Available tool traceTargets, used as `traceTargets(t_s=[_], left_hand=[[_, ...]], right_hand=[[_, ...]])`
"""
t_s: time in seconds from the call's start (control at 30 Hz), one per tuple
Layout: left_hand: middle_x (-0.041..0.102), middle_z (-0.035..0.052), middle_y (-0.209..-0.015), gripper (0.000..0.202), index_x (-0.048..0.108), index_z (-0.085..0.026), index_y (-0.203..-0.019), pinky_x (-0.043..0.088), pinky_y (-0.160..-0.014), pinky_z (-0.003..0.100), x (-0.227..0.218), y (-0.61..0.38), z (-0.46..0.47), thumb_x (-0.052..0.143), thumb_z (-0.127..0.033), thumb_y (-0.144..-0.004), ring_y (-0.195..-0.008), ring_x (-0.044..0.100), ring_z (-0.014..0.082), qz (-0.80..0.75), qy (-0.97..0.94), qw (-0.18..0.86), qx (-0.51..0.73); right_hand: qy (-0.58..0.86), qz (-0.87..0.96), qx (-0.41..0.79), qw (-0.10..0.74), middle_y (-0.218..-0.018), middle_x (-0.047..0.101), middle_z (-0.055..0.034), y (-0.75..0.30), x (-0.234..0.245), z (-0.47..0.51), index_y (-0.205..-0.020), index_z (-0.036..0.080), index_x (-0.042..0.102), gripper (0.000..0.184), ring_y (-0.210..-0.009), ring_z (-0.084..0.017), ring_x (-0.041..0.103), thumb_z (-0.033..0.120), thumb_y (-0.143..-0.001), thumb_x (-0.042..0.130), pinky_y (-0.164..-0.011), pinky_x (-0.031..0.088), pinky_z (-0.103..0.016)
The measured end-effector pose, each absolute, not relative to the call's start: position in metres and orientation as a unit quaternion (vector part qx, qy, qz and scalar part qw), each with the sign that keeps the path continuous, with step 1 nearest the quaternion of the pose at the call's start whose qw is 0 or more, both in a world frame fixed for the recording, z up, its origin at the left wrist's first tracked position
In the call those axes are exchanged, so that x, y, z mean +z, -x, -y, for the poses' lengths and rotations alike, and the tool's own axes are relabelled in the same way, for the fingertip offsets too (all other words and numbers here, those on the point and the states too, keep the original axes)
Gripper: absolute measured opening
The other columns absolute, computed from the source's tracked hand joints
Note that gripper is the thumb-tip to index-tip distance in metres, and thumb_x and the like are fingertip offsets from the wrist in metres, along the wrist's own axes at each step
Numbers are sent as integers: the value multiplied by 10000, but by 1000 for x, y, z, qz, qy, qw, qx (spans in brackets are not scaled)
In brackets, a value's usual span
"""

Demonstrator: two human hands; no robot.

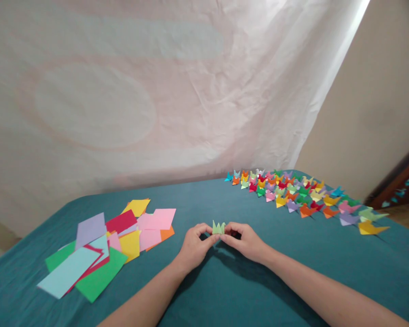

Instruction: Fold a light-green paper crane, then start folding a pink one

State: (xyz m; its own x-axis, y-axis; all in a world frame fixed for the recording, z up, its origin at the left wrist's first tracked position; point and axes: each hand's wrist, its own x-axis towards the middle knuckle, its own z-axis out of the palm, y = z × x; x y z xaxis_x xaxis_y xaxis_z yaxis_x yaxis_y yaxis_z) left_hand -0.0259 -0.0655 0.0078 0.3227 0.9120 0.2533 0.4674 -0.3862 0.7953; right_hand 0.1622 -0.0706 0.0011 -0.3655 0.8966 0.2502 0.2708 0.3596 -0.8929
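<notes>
A small light-green folded paper figure with pointed tips is held just above the teal tablecloth. My left hand pinches its left side with closed fingers. My right hand pinches its right side the same way. Both forearms reach in from the bottom edge.
A loose pile of coloured paper squares lies at the left. Several rows of finished folded paper figures in many colours stand at the back right, near the table's edge. A wrinkled pale sheet hangs behind the table.
</notes>
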Motion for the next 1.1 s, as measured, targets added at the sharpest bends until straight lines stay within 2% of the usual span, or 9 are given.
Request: traceTargets(t_s=[0.23, 0.5, 1.1], left_hand=[[644, 12, -748, 217, 679, -171, -747, 408, -717, 252, 6, 24, 67, 586, -357, -811, -755, 579, 161, -461, -756, 308, 349], [659, 22, -800, 184, 655, -156, -785, 410, -745, 258, 9, 23, 67, 550, -304, -815, -792, 587, 174, -477, -754, 305, 332], [646, 15, -748, 205, 648, -156, -752, 383, -670, 241, 10, 21, 71, 526, -305, -824, -734, 563, 158, -467, -769, 297, 320]], right_hand=[[403, 722, 399, 397, -632, 498, 31, -165, 1, 69, -701, 166, 565, 249, -604, -110, 439, 369, -842, 529, -577, 362, -222], [405, 730, 385, 393, -618, 435, 39, -164, 0, 70, -667, 162, 500, 250, -597, -101, 397, 332, -850, 514, -568, 333, -217], [395, 758, 350, 382, -615, 416, 42, -165, -4, 68, -628, 171, 442, 239, -594, -105, 383, 278, -824, 529, -567, 311, -225]])
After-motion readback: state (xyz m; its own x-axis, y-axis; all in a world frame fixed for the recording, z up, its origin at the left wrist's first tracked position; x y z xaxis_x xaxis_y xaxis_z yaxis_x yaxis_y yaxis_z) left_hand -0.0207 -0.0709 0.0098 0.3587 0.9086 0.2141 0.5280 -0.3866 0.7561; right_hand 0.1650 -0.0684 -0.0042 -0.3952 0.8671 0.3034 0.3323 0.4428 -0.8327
